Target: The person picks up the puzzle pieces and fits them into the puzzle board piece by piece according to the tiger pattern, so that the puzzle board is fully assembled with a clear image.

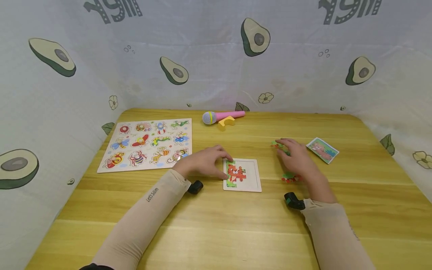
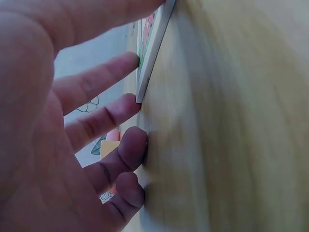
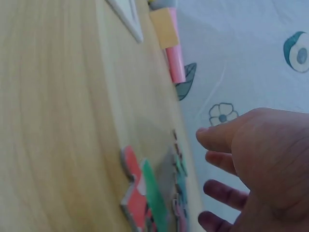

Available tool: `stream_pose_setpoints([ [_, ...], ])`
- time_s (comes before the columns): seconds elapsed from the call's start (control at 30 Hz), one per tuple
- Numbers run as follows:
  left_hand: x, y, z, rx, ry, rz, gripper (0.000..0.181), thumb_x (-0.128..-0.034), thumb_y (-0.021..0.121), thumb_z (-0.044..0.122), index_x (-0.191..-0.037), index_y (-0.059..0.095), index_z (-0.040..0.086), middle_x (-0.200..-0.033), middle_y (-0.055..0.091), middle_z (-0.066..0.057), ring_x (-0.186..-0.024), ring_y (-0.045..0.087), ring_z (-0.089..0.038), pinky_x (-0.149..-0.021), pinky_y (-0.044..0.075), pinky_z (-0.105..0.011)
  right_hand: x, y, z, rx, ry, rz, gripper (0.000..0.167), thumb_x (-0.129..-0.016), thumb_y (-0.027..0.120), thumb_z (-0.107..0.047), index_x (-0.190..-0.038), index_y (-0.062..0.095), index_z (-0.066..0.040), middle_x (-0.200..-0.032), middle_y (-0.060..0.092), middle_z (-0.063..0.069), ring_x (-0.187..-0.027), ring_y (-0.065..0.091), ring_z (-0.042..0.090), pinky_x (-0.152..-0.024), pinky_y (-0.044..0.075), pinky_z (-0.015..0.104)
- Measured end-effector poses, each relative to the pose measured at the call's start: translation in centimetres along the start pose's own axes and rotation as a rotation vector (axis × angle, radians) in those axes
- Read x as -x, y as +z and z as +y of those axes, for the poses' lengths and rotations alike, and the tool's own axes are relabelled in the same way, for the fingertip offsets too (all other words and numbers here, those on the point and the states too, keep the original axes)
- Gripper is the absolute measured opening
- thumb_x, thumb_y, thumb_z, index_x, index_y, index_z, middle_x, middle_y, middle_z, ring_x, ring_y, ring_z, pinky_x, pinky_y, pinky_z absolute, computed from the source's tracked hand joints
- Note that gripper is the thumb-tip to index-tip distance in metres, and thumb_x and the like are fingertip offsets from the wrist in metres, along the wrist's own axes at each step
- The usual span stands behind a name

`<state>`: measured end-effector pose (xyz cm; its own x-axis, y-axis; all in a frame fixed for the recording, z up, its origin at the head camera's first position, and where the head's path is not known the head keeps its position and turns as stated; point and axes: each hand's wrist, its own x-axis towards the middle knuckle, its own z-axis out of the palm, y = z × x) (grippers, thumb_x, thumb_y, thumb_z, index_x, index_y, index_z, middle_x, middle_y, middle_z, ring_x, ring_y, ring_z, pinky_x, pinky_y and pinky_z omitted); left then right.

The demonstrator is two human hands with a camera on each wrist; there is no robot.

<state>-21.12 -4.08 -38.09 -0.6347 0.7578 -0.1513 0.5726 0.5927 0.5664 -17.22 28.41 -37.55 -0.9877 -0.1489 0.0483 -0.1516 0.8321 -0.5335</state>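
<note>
A square puzzle board [image 1: 252,178] lies on the table, its left part filled with pieces forming an orange tiger [image 1: 235,172] on green. My left hand [image 1: 206,163] rests at the board's left side. In the left wrist view, its thumb and nearer fingertips touch the edge of the board [image 2: 151,63], fingers mostly straight. Loose red and green puzzle pieces [image 1: 291,177] lie to the right, partly under my right hand [image 1: 298,161]. In the right wrist view, that hand [image 3: 270,159] hovers above the loose pieces [image 3: 136,188], fingers spread and holding nothing.
A picture card [image 1: 322,150] lies right of my right hand. At the left is a wooden insect peg board [image 1: 128,144]. A pink toy microphone [image 1: 229,114] and a yellow arch block [image 1: 226,122] lie at the back, before a printed cloth [image 1: 216,56].
</note>
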Motion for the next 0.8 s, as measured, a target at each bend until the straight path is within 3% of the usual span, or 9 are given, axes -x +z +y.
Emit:
stream_pose_setpoints([
  [0.1,0.0,-0.1,0.2,-0.010,0.009,-0.015,0.055,-0.0866,0.079,0.042,-0.135,0.060,0.025,-0.135,0.047,0.004,-0.122,0.047,-0.014,-0.107,0.037,-0.033,-0.3,0.1,0.4,0.042,0.022,-0.001,0.046,-0.106,0.050,-0.013,-0.149,0.042,0.003,-0.151,0.036,0.031,-0.135,0.023,0.060,-0.106,0.017,0.072],
  [0.43,-0.3,0.0,0.3,-0.014,0.013,-0.017,0.054,-0.0862,0.080,0.042,-0.134,0.061,0.025,-0.133,0.047,0.005,-0.122,0.047,-0.015,-0.107,0.036,-0.032,-1.0,0.4,1.0,0.133,0.135,-0.059,0.054,-0.106,0.048,-0.022,-0.155,0.034,-0.005,-0.155,0.031,0.028,-0.133,0.022,0.059,-0.096,0.017,0.076],
  [0.67,-0.3,0.0,0.1,-0.016,0.006,-0.015,0.055,-0.0860,0.080,0.042,-0.134,0.060,0.025,-0.133,0.047,0.006,-0.121,0.047,-0.014,-0.107,0.036,-0.032,-1.2,0.5,0.9,0.151,0.119,-0.024,0.047,-0.104,0.056,-0.023,-0.145,0.050,0.000,-0.145,0.039,0.031,-0.128,0.031,0.059,-0.092,0.023,0.076],
  [0.8,-0.2,0.0,-0.1,-0.013,0.000,-0.014,0.056,-0.0856,0.080,0.043,-0.135,0.060,0.025,-0.133,0.047,0.006,-0.121,0.047,-0.014,-0.106,0.037,-0.032,-1.3,0.3,1.1,0.147,0.116,-0.055,0.050,-0.104,0.056,-0.029,-0.144,0.050,0.001,-0.142,0.039,0.032,-0.129,0.030,0.058,-0.094,0.021,0.078],
])
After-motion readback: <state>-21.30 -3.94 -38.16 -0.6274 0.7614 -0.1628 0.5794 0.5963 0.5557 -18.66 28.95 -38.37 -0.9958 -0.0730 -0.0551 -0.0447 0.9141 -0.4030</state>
